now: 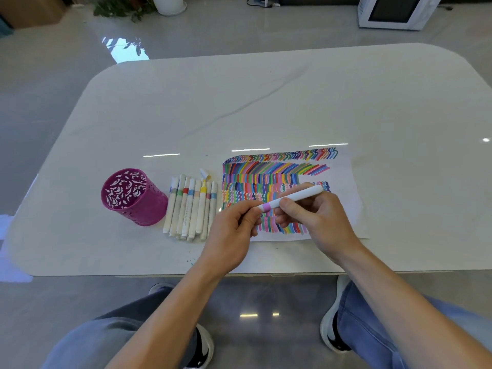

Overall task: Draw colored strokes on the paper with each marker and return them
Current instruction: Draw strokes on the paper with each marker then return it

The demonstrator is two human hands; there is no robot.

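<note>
A pink cup [134, 197] with little holes in its side stands on the left of the white tabletop [239, 102]. Nothing shows inside it. Just beside it, on the right, a row of white markers [190, 209] lies flat, side by side and touching. Each one has a band of color around it. A yellow marker [203, 189] lies at the far end of the row, and a small white cap [204, 172] lies just past its tip.

Next comes the left hand [231, 230]. Its fingers are curled and pinch the left end of a purple marker [295, 197]. The right hand [316, 219] holds the middle of the same marker with curled fingers and thumb. The marker is held slanted above the paper [346, 182], with its right end higher. I cannot tell if its cap is on or off.

The paper lies flat on the right side of the tabletop, partly under both hands. It is covered with rows of short strokes in many colors.
</note>
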